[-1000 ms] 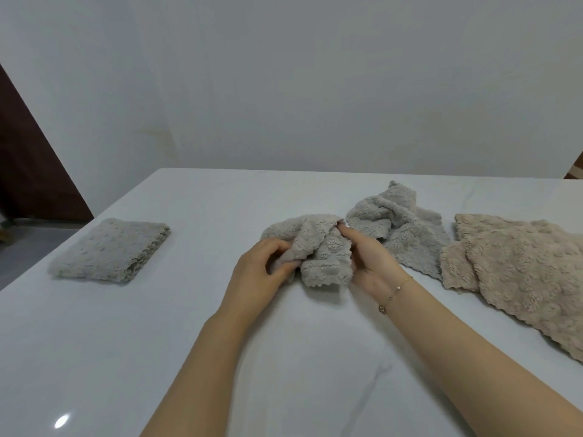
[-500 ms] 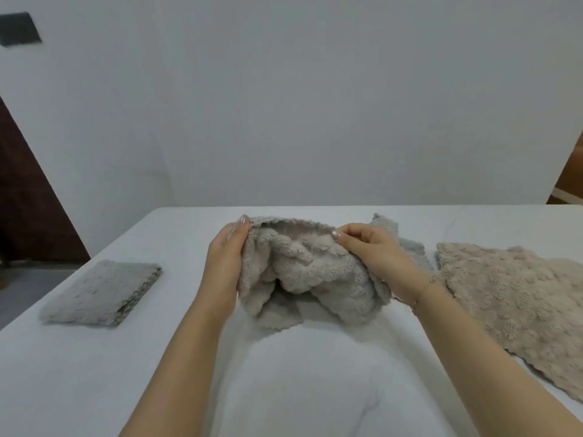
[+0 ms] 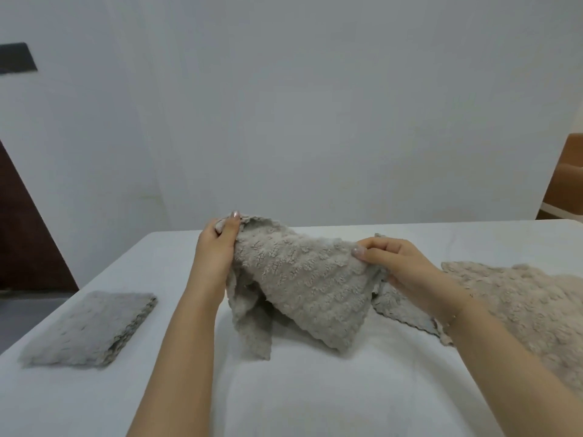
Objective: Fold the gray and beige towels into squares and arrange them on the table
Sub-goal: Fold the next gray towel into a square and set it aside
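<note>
A gray towel (image 3: 303, 279) hangs above the white table (image 3: 315, 389), stretched between my hands with its lower edge drooping to the tabletop. My left hand (image 3: 217, 247) pinches its upper left corner. My right hand (image 3: 391, 263) grips its right edge. A folded gray towel (image 3: 91, 328) lies flat at the left of the table. Another gray towel (image 3: 400, 307) lies crumpled behind my right wrist, partly hidden. A beige towel (image 3: 520, 304) is spread out at the right.
The table's left edge runs diagonally past the folded towel, with floor and a dark door (image 3: 28, 241) beyond. A white wall stands close behind the far edge. A brown chair (image 3: 564, 181) shows at the far right.
My hands lifted the gray towel off the table and pulled apart, opening it from a bunched lump into a stretched sheet. The camera tilted upward.
</note>
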A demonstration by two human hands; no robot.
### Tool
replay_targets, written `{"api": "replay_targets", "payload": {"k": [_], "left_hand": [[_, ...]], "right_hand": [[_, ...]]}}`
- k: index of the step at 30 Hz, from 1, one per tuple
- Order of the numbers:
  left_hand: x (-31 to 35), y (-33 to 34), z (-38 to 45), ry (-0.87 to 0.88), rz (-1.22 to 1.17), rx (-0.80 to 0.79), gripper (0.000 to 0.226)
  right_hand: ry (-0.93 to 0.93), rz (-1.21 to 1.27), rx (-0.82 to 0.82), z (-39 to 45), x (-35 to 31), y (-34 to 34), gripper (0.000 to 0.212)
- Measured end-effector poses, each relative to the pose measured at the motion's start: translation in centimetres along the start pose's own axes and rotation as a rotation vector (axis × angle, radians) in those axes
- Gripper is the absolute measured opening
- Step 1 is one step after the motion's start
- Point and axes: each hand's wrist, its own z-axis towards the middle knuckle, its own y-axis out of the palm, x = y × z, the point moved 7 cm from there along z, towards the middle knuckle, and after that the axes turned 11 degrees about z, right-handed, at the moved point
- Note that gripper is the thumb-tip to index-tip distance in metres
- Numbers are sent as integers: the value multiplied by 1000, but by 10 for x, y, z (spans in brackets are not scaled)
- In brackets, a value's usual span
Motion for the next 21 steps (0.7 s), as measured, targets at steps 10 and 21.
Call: {"api": "replay_targets", "payload": {"k": [10,21], "left_hand": [[-1,-22,5,-42,-174,-56,31],[7,-43,0,101,-94,126,40]], "right_hand": [[6,511,291,11,11,-6,40],[-110,656,306,7,-6,-11,17]]}}
